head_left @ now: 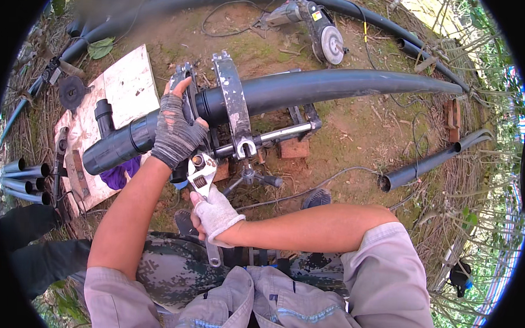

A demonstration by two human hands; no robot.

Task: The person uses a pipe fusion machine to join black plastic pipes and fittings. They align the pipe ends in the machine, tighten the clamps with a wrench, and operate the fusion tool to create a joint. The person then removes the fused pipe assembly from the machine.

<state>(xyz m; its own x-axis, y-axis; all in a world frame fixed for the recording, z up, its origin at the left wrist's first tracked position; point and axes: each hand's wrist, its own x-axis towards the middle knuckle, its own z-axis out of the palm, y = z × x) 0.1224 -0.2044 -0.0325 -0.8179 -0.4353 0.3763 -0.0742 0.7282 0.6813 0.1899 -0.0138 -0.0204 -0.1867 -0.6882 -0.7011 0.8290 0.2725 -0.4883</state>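
My right hand [219,216], in a white glove, is closed round the handle of an adjustable wrench [202,181]. The wrench's jaws sit at a nut [198,160] on the near side of a worn metal pipe clamp. My left hand [178,129], in a grey fingerless glove, wraps over that pipe clamp [189,103] and hides part of it. A black tee fitting [121,144] extends left of the clamp, its branch pointing away from me. To the right, a second clamp ring [232,93] with an open slotted lug encircles a long black pipe [334,85].
An angle grinder [313,27] lies on the soil at the back, its cable trailing. Bricks [294,148] stand under the clamp frame [275,132]. A pale board [128,78] lies left with a purple cloth [120,173]. A cut pipe [418,169] rests at right; several pipe ends [27,182] show far left.
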